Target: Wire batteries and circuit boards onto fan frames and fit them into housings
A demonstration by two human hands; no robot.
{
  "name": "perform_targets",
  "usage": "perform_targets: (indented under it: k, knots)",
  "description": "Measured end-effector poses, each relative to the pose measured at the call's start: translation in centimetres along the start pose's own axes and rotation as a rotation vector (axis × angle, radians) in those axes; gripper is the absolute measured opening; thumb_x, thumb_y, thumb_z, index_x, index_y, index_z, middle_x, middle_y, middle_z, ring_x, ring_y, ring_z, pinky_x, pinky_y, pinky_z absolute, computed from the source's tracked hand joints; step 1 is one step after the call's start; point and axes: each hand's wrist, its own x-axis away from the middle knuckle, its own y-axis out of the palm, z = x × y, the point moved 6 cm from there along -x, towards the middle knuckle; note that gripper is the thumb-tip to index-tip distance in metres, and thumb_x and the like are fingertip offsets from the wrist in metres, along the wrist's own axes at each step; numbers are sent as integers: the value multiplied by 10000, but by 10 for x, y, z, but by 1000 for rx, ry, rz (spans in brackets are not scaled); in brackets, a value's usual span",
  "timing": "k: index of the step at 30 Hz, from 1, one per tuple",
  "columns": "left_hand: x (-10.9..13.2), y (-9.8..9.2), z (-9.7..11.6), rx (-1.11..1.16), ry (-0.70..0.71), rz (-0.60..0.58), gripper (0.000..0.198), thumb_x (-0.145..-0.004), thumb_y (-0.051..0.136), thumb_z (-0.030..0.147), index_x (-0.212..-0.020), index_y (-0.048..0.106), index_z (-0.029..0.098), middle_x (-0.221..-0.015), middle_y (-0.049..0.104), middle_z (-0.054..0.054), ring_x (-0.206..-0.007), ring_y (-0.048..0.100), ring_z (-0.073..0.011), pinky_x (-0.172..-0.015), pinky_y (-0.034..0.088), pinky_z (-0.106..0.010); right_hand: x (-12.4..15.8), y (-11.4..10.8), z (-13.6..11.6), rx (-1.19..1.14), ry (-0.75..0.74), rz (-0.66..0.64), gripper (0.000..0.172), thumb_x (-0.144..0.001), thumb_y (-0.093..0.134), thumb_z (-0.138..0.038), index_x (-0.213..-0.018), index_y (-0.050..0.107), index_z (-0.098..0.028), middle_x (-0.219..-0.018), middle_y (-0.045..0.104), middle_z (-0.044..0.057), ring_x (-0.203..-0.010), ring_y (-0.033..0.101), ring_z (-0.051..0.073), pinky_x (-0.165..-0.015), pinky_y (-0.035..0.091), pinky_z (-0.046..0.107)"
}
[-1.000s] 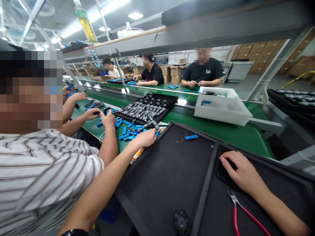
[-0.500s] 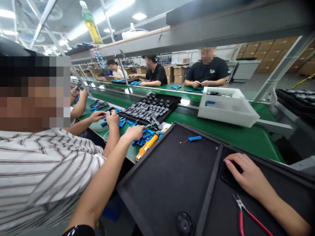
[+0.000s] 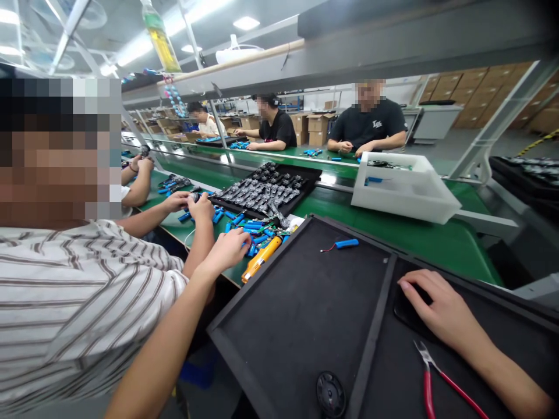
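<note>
One left hand [image 3: 227,250] just past the black tray rim [image 3: 236,297] (blue cells [image 3: 252,230] beside)

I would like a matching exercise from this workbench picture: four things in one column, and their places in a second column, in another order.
Things:
1. red-handled side cutters
2. blue cell with a red wire
3. orange handheld tool
4. white plastic bin

Places:
A. on the green bench, beside the left hand
B. on the green bench, beyond the black tray
C. in the tray's left compartment
D. in the tray's right compartment, below the right hand

Right pairs: 1-D, 2-C, 3-A, 4-B.
</note>
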Motion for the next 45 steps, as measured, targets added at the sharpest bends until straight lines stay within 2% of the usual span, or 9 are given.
perform_targets:
  k: [7, 12, 20, 25, 29, 33, 36, 41, 45]
  knots:
    - [-4, 3, -2, 251, 66, 84, 239, -992, 653, 387, -999, 676, 150, -985, 690, -43, -906, 665, -191, -872, 563, -405, -2, -7, -7, 48, -63, 48, 195, -1041, 542, -389, -1017, 648, -228, -1042, 691, 72, -1010, 639, 276, -959, 493, 466]
    - [-4, -4, 6, 576, -2, 280, 152, -1028, 484, 300, -983, 562, 178, -810, 587, 3, -741, 597, -156, -731, 524, -318, 0, -29, -60, 142, -261, 90, 87, -982, 633, -244, -1059, 657, -209, -1074, 703, 91, -999, 649, 273, -931, 487, 458]
    - [29, -18, 91, 869, 139, 108, 112, -944, 446, 283, -928, 534, 216, -651, 442, 53, -551, 422, -130, -548, 373, -255, 38, 14, -208, -282, -383, -669, 653, -982, 635, -580, -1524, 464, -259, -1450, 594, 117, -1297, 545, 302, -1095, 453, 476]
    - [68, -16, 152, 851, 324, -72, 177, -888, 525, 190, -1009, 647, 233, -774, 596, 27, -691, 531, -163, -666, 407, -289, 33, 30, -225, -349, -336, -797, 548, -1009, 569, -602, -1451, 564, -278, -1295, 664, 83, -1165, 596, 256, -1021, 490, 424]
    - [82, -10, 166, 912, 381, -191, 195, -933, 553, 225, -1086, 672, 241, -870, 655, 12, -790, 597, -173, -742, 461, -298, 8, 29, -195, -340, -261, -733, 481, -1042, 577, -499, -1476, 524, -297, -1387, 623, 86, -1255, 566, 263, -1087, 469, 455]
    - [84, -8, 165, 1377, 291, -161, 185, -954, 641, 283, -1129, 638, 224, -1065, 706, -32, -1017, 681, -193, -935, 511, -324, -19, 18, -169, -250, -93, -370, 376, -1067, 545, -385, -1432, 535, -297, -1429, 596, 99, -1342, 530, 299, -1143, 437, 544]
    - [85, -5, 168, 1727, 169, -128, 345, -906, 733, 248, -1223, 600, 216, -1058, 766, -61, -1072, 731, -223, -975, 546, -354, -22, 14, -183, -332, -44, -187, 306, -1044, 576, -364, -1342, 563, -294, -1381, 623, 95, -1330, 558, 304, -1134, 461, 539]
    - [88, -19, 169, 1870, 154, 128, 164, -851, 809, 219, -995, 741, 180, -1078, 765, -79, -1097, 720, -251, -1035, 559, -415, -26, 34, -215, -677, 73, -174, 779, -985, 690, -376, -1593, 206, -316, -1557, 524, 84, -1456, 485, 265, -1242, 368, 518]
    - [92, -33, 161, 1791, 191, 282, 94, -809, 851, 203, -882, 792, 209, -1041, 682, -29, -960, 684, -169, -836, 595, -277, -39, 50, -225, -840, 117, -153, 369, -1049, 590, -393, -1391, 516, -275, -1325, 679, 61, -1226, 641, 231, -1071, 500, 405]
